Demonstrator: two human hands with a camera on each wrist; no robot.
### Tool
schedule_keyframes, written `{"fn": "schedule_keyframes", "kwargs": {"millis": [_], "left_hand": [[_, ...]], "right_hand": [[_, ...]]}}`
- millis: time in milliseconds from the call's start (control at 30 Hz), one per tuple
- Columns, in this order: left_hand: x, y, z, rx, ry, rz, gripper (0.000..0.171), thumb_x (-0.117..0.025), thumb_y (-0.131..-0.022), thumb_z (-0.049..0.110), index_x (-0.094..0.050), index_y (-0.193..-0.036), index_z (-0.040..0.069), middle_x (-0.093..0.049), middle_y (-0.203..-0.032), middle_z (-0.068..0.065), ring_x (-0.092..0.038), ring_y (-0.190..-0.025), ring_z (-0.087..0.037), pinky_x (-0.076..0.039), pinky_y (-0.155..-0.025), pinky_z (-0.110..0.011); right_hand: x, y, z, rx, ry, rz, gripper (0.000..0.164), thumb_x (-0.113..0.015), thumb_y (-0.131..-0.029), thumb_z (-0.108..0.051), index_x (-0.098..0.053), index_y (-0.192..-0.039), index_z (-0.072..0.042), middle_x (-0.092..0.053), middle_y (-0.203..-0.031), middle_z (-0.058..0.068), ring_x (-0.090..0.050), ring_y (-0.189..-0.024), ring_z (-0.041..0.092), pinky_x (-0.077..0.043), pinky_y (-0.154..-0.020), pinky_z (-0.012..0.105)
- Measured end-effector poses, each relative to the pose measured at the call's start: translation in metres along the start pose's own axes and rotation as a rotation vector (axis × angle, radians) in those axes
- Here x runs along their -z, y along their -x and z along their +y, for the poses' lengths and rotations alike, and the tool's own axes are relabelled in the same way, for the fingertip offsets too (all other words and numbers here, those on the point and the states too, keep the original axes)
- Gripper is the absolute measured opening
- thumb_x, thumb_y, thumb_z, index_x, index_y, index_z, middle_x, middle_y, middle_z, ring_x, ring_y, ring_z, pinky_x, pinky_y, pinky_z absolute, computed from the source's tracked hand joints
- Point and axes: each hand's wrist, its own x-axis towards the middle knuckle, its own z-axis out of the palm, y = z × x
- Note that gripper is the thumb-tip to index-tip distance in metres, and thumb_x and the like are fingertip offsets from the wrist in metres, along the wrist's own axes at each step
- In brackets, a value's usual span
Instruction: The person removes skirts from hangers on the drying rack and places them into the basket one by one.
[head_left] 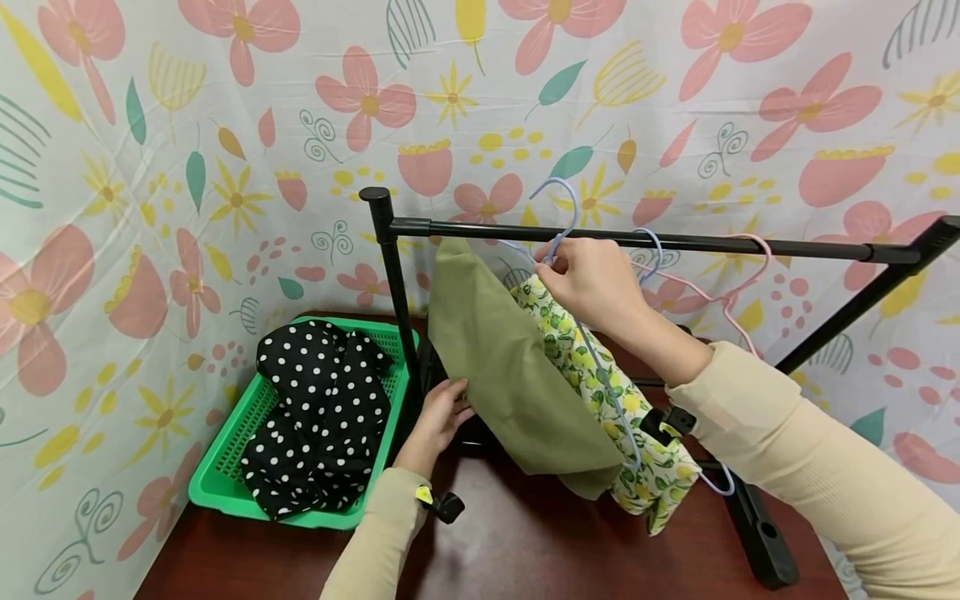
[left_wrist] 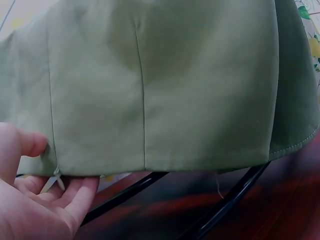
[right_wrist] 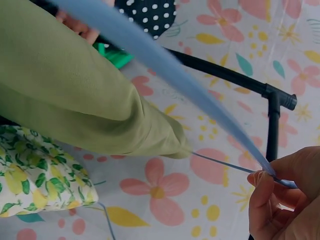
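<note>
My right hand (head_left: 600,283) pinches a light blue hanger (head_left: 576,204) just below its hook, in front of the rack's bar. An olive green garment (head_left: 510,367) hangs slanting, with one end over an arm of that hanger. At its lower left edge my left hand (head_left: 441,414) holds the cloth, thumb on the front and fingers behind. The left wrist view shows a small zipper pull (left_wrist: 60,179) beside those fingers. Behind the green garment hangs a lemon-print garment (head_left: 652,492). In the right wrist view the hanger (right_wrist: 200,95) crosses close to the camera.
A black garment rack (head_left: 465,228) stands on the dark red-brown table (head_left: 495,550). On its bar hang another blue hanger (head_left: 658,250) and a pink hanger (head_left: 761,258). At the left, a green basket (head_left: 225,492) holds a black polka-dot garment (head_left: 322,417). Behind is a floral curtain (head_left: 247,167).
</note>
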Motion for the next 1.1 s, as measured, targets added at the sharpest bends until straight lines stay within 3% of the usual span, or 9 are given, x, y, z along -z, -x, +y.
{"fn": "schedule_keyframes", "kwargs": {"millis": [200, 333, 500, 600, 767, 933, 1100], "left_hand": [[-0.007, -0.004, -0.007, 0.027, 0.069, -0.061, 0.04, -0.049, -0.096, 0.022, -0.041, -0.131, 0.005, -0.052, -0.122, -0.011, -0.057, -0.103, -0.021, -0.041, -0.098, -0.042], [-0.009, -0.006, -0.011, 0.058, 0.147, -0.134, 0.042, -0.047, -0.096, 0.027, -0.038, -0.132, 0.008, -0.049, -0.125, -0.008, -0.053, -0.11, -0.021, -0.036, -0.102, -0.042], [-0.011, -0.006, -0.015, 0.095, 0.218, -0.239, 0.051, -0.046, -0.096, 0.036, -0.027, -0.137, 0.012, -0.035, -0.139, -0.011, -0.039, -0.126, -0.024, -0.029, -0.106, -0.039], [-0.012, -0.006, -0.016, 0.103, 0.25, -0.281, 0.056, -0.046, -0.095, 0.039, -0.021, -0.139, 0.015, -0.027, -0.144, -0.012, -0.031, -0.131, -0.025, -0.026, -0.108, -0.038], [-0.014, -0.005, -0.018, 0.085, 0.27, -0.297, 0.059, -0.047, -0.094, 0.043, -0.019, -0.141, 0.019, -0.025, -0.146, -0.009, -0.029, -0.132, -0.025, -0.027, -0.107, -0.038], [-0.014, -0.002, -0.02, 0.08, 0.319, -0.324, 0.058, -0.046, -0.095, 0.041, -0.018, -0.143, 0.024, -0.026, -0.147, -0.004, -0.031, -0.132, -0.021, -0.026, -0.107, -0.036], [-0.012, 0.0, -0.018, 0.068, 0.321, -0.333, 0.055, -0.044, -0.097, 0.036, -0.017, -0.142, 0.02, -0.03, -0.144, -0.005, -0.039, -0.126, -0.018, -0.029, -0.104, -0.034]], "right_hand": [[0.007, -0.001, -0.008, -0.008, -0.003, -0.011, 0.027, -0.057, -0.087, -0.015, -0.067, -0.064, -0.009, -0.067, -0.065, 0.005, -0.038, -0.038, 0.012, -0.025, -0.039, 0.026], [0.011, -0.001, -0.013, -0.009, -0.024, -0.012, 0.024, -0.056, -0.088, -0.016, -0.071, -0.071, -0.009, -0.069, -0.07, 0.005, -0.039, -0.039, 0.01, -0.027, -0.04, 0.026], [0.015, 0.001, -0.017, -0.024, -0.042, -0.026, 0.02, -0.056, -0.089, -0.018, -0.073, -0.082, -0.009, -0.067, -0.064, 0.004, -0.039, -0.04, 0.008, -0.027, -0.04, 0.026], [0.015, 0.001, -0.018, -0.023, -0.04, -0.024, 0.02, -0.057, -0.089, -0.018, -0.073, -0.081, -0.009, -0.067, -0.064, 0.004, -0.038, -0.039, 0.008, -0.027, -0.039, 0.026], [0.015, 0.001, -0.018, -0.012, -0.035, -0.011, 0.023, -0.057, -0.088, -0.017, -0.072, -0.073, -0.01, -0.068, -0.068, 0.004, -0.04, -0.041, 0.009, -0.028, -0.04, 0.026], [0.016, 0.003, -0.019, -0.009, -0.038, -0.018, 0.022, -0.058, -0.088, -0.017, -0.072, -0.075, -0.008, -0.068, -0.067, 0.005, -0.041, -0.04, 0.01, -0.029, -0.04, 0.027], [0.014, 0.002, -0.017, -0.004, -0.024, -0.016, 0.02, -0.058, -0.088, -0.016, -0.073, -0.077, -0.008, -0.066, -0.063, 0.005, -0.042, -0.04, 0.013, -0.028, -0.04, 0.027]]}}
